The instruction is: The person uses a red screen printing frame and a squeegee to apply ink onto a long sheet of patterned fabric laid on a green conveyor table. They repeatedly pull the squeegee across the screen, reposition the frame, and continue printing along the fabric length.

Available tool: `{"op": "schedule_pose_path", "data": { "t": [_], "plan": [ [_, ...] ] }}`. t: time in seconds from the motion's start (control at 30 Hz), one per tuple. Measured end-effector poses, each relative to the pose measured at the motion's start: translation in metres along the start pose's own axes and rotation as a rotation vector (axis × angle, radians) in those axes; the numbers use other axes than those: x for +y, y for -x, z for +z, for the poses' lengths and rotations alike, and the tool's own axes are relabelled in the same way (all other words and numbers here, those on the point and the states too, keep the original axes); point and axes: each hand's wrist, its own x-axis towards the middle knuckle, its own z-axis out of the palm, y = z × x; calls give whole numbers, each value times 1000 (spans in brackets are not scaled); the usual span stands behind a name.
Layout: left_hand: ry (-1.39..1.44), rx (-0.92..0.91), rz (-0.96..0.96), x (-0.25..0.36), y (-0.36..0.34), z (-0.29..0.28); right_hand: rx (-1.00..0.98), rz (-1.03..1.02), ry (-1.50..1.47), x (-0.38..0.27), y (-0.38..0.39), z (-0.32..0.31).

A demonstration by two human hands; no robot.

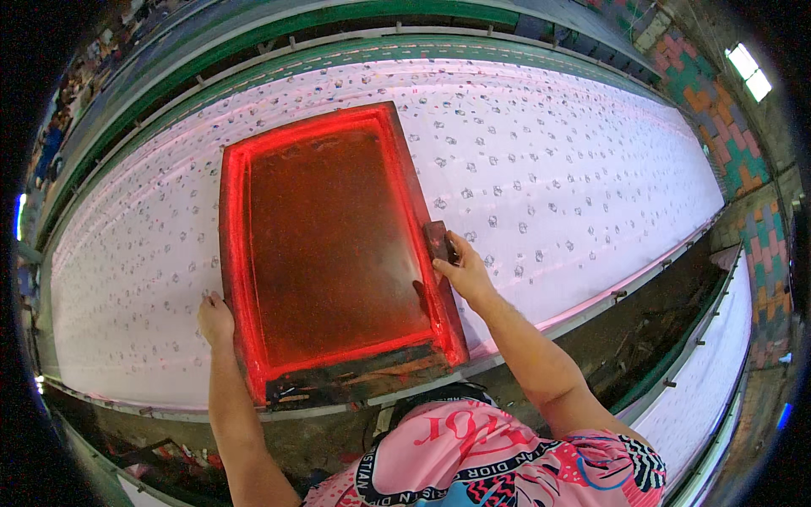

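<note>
A large screen printing frame (237, 253) lies tilted on white fabric (541, 160) printed with small dark motifs. Bright red ink or coating borders its dark brown mesh (329, 237). My left hand (217, 321) is closed on the frame's left side, its fingertips partly hidden. On the opposite side my right hand (465, 270) grips the frame beside a dark block (436, 241) that sticks out from the edge. The thumb lies over the rim near this block, while the other fingers are largely hidden.
The fabric covers a long table with a metal rail (583, 306) along its near edge. Another white-covered table (701, 380) stands at the lower right. Behind runs a green-edged table (338, 21). Coloured paving (722, 127) covers the floor at right.
</note>
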Motion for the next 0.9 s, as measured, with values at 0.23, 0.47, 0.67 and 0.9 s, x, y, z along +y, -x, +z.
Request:
{"op": "schedule_pose_path", "data": {
  "t": [0.23, 0.47, 0.67, 0.9],
  "plan": [
    [145, -63, 34, -39, -14, 14, -13, 159, -262, -52, 8, 11],
    [331, -149, 31, -88, -44, 15, -79, 42, -382, -84, 17, -6],
    [678, -229, -181, 11, -2, -1, 2, -5, -302, -91, 3, -62],
    [900, -311, -324, 188, 76, -17, 101, -58, -348, -57, -35, -211]
  ]
}}
